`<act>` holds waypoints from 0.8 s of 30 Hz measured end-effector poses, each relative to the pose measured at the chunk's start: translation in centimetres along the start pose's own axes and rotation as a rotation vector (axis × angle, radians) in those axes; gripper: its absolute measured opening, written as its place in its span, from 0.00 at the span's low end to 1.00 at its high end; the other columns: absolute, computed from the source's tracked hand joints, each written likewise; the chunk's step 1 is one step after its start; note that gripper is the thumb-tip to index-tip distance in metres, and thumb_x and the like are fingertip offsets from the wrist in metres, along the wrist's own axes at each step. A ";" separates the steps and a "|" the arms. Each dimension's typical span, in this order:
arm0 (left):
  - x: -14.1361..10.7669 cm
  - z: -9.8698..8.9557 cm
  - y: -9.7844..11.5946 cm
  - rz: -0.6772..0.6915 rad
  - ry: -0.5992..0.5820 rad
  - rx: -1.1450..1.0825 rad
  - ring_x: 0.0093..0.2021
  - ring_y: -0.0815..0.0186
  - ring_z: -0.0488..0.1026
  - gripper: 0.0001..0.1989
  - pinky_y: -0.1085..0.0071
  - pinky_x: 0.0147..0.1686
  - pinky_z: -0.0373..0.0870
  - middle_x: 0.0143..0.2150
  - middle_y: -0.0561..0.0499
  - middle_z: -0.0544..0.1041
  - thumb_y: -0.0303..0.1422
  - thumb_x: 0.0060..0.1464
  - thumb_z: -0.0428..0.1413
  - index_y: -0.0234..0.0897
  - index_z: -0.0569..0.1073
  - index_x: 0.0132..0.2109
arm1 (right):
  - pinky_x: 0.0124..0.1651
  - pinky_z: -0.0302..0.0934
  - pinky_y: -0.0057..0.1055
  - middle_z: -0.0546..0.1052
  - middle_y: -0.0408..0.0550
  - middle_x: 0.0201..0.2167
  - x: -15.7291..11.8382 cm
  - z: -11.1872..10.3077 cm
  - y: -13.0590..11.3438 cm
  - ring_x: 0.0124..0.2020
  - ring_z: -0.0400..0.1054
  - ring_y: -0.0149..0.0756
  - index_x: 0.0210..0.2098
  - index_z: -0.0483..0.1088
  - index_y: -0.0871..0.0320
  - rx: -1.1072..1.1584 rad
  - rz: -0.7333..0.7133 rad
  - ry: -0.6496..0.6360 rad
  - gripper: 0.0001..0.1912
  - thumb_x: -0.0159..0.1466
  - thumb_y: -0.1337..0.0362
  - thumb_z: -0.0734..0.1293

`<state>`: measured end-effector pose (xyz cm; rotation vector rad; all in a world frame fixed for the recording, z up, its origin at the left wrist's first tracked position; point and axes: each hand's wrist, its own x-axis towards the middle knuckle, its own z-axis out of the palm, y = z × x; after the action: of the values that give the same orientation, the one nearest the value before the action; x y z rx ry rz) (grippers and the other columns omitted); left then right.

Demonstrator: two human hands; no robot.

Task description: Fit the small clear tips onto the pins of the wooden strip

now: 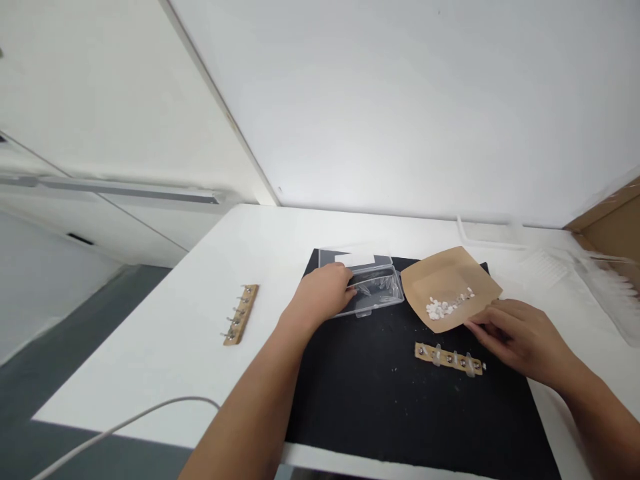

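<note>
Some clear pieces are sitting on the strip atop the black mat, others are lying in the box; the right hand is pinching brown paper, the left hand is touching the box, grip unclear

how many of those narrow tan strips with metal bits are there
2. The first strip is on the white table, left of the black mat; the second strip is on the mat, near the right hand. None looks partly hidden.
</note>
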<state>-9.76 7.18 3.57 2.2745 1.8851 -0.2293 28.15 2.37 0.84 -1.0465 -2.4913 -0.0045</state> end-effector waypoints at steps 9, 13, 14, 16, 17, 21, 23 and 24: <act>-0.2 0.2 0.7 -0.028 0.025 0.013 0.45 0.51 0.81 0.08 0.62 0.42 0.77 0.45 0.40 0.82 0.32 0.64 0.56 0.35 0.80 0.42 | 0.32 0.54 0.33 0.68 0.38 0.24 -0.1 0.1 0.0 0.26 0.61 0.32 0.38 0.71 0.53 0.028 0.000 0.013 0.05 0.72 0.63 0.69; 0.1 0.5 1.1 -0.077 0.015 0.008 0.43 0.50 0.82 0.09 0.61 0.41 0.78 0.42 0.38 0.82 0.30 0.61 0.57 0.34 0.81 0.41 | 0.32 0.54 0.33 0.68 0.38 0.24 -0.1 0.1 -0.1 0.26 0.62 0.32 0.38 0.71 0.53 0.030 -0.001 0.030 0.05 0.72 0.64 0.69; 0.2 0.6 1.2 -0.090 0.013 0.007 0.43 0.49 0.82 0.09 0.60 0.41 0.78 0.42 0.37 0.82 0.30 0.60 0.57 0.34 0.82 0.42 | 0.32 0.54 0.33 0.68 0.38 0.24 -0.1 0.1 -0.1 0.26 0.62 0.33 0.38 0.72 0.53 0.030 -0.002 0.032 0.05 0.72 0.64 0.69; 0.3 0.6 1.4 -0.110 0.010 0.004 0.42 0.49 0.82 0.09 0.61 0.40 0.78 0.42 0.36 0.82 0.30 0.60 0.57 0.34 0.82 0.43 | 0.32 0.54 0.33 0.69 0.38 0.24 -0.1 0.1 -0.1 0.25 0.62 0.32 0.39 0.71 0.53 0.032 -0.005 0.040 0.04 0.72 0.64 0.69; 0.4 0.6 1.5 -0.118 0.009 0.003 0.42 0.48 0.83 0.10 0.61 0.40 0.78 0.42 0.36 0.82 0.31 0.59 0.57 0.34 0.82 0.43 | 0.32 0.54 0.32 0.69 0.38 0.24 -0.1 0.1 -0.1 0.25 0.62 0.32 0.38 0.71 0.53 0.036 -0.006 0.044 0.05 0.72 0.64 0.69; 0.5 0.6 1.8 -0.126 0.014 0.008 0.42 0.48 0.83 0.10 0.61 0.39 0.78 0.43 0.35 0.82 0.30 0.59 0.57 0.34 0.82 0.44 | 0.32 0.53 0.32 0.68 0.38 0.24 -0.3 -0.1 0.1 0.25 0.61 0.32 0.35 0.69 0.53 0.036 0.011 0.047 0.08 0.73 0.64 0.68; 0.5 0.7 1.8 -0.126 0.017 0.015 0.42 0.49 0.83 0.11 0.61 0.40 0.78 0.43 0.35 0.82 0.30 0.59 0.57 0.33 0.82 0.44 | 0.32 0.54 0.32 0.68 0.38 0.24 -0.4 -0.1 0.2 0.25 0.61 0.32 0.35 0.69 0.53 0.029 0.020 0.047 0.08 0.73 0.64 0.68; 0.6 0.8 1.8 -0.125 0.016 0.019 0.42 0.49 0.83 0.11 0.62 0.40 0.78 0.43 0.35 0.82 0.30 0.58 0.57 0.33 0.82 0.44 | 0.32 0.54 0.32 0.68 0.38 0.24 -0.4 -0.2 0.3 0.25 0.61 0.32 0.36 0.70 0.53 0.026 0.022 0.047 0.07 0.73 0.64 0.68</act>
<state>-7.91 7.23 2.76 2.1784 2.0446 -0.2469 28.69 2.24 0.79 -1.0514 -2.4310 0.0096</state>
